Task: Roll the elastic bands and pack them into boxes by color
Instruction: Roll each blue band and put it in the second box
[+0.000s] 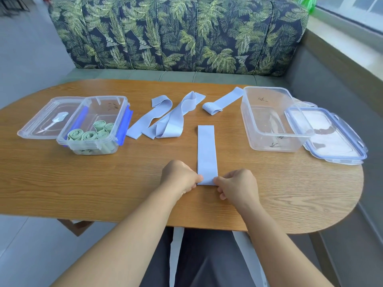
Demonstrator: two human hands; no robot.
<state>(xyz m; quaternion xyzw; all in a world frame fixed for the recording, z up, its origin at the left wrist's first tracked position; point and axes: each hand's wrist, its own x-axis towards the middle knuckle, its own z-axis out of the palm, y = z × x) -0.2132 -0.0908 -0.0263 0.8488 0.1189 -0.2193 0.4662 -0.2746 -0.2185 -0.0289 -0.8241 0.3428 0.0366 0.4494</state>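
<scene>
Both hands, left (179,176) and right (236,186), pinch band (206,154) near corners; soft, light, stretchy, likely unrolls unless kept taut.

We count two hands, the left hand (180,177) and the right hand (236,187), pinching one flat blue band (207,150). Beyond the grip lie one half-curled blue band (219,102) and a blue tangle (163,121) of two or three bands; we cannot tell which. There are two clear boxes: the left box (99,97), well left of the grip, shows five green rolls (89,136), and the right box (269,141) stands well right. There are two lids, a left lid (41,119) and a right lid (331,137). Nearer than the grip hang two pale strips (176,255).
</scene>
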